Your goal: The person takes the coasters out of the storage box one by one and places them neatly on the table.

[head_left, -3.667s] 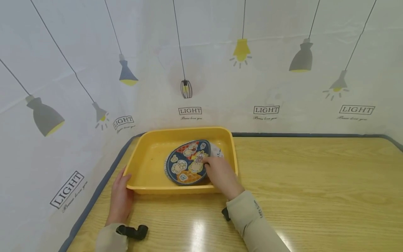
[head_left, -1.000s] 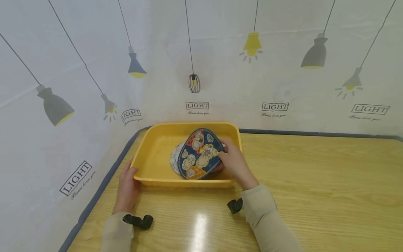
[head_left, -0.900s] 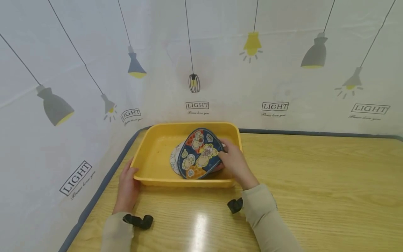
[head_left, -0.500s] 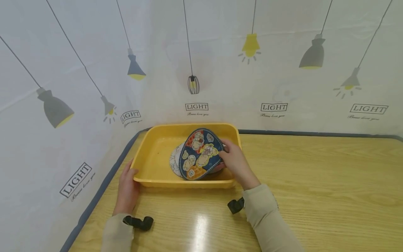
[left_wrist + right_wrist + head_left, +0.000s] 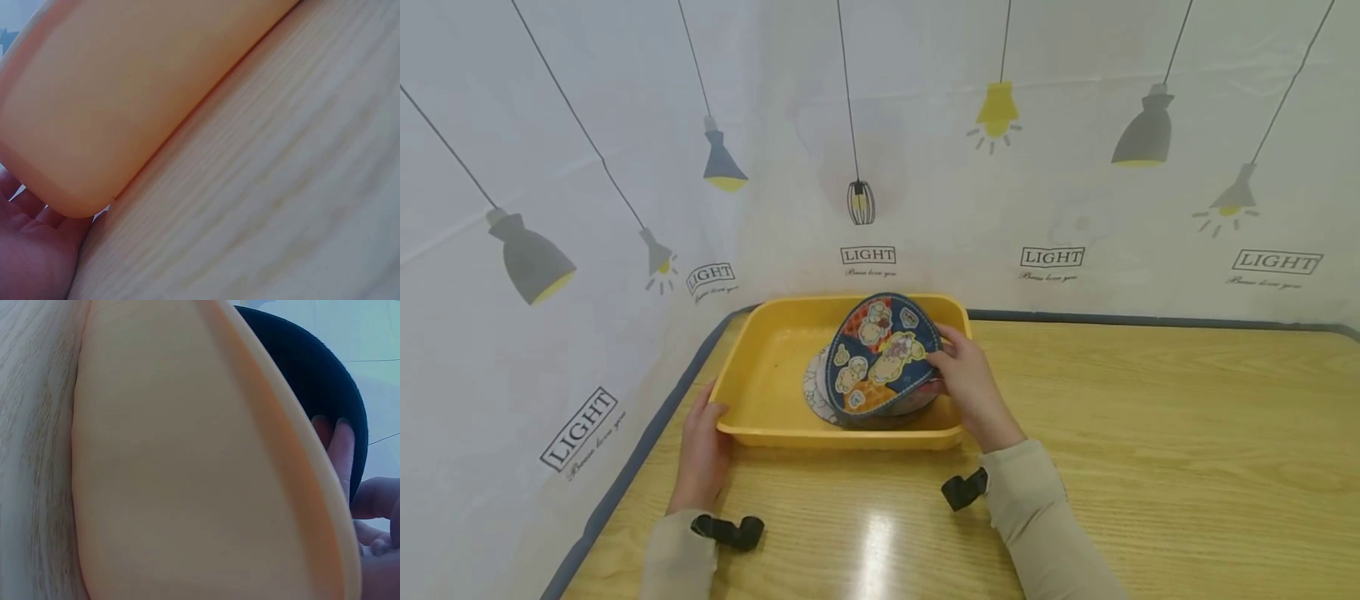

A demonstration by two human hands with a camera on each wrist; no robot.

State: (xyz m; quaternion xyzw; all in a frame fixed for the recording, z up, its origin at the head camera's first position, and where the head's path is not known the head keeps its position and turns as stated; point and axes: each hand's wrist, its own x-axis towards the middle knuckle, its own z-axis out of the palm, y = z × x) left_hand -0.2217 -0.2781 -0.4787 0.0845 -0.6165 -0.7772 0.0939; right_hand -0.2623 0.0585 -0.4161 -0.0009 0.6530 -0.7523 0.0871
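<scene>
My right hand (image 5: 973,379) pinches a rounded, roughly triangular mat (image 5: 895,375) by its right edge, thumb on top and fingers beneath. Its dark blue face carries bear pictures with red and orange patches. The mat is tilted up over the yellow tray (image 5: 767,392); its black underside (image 5: 300,362) shows in the right wrist view. Beneath it lie other flat mats, one white with line drawings (image 5: 817,392), mostly covered. My left hand (image 5: 702,450) grips the tray's front left corner, thumb over the rim; in the left wrist view its fingers (image 5: 31,206) are partly behind the tray.
The tray stands on a wood-grain table (image 5: 1150,450), close to the white wall covering (image 5: 925,192) printed with lamps. Dark edging (image 5: 647,450) runs along the table's left and back sides. Black wrist mounts (image 5: 730,531) stick out from both sleeves.
Before, the patterned mat lay flat on the others in the tray. My right hand now has its right edge and has raised it further, uncovering more beneath. The left hand keeps its grip.
</scene>
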